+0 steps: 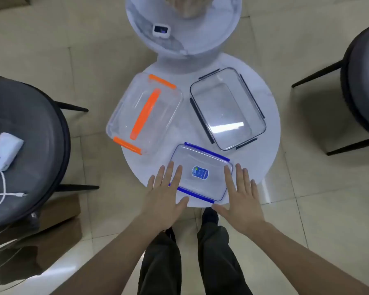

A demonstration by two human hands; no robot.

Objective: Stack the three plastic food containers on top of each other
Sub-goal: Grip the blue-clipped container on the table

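Three clear plastic food containers lie apart on a small round white table [268,133]. The one with orange clips and an orange handle [144,113] is at the left. A larger one with dark clips [227,108] is at the right. The smallest, with blue clips and a blue label [200,173], sits at the near edge. My left hand [165,199] is flat with spread fingers at the blue container's left end, fingertips over its corner. My right hand [240,196] is spread the same way at its right end. Neither hand grips anything.
A second round white table [183,39] with a small white device [160,30] stands beyond. A dark round chair [30,133] at the left carries a white charger and cable [2,154]. Another dark chair [362,81] is at the right. Cardboard boxes [58,226] lie on the tiled floor.
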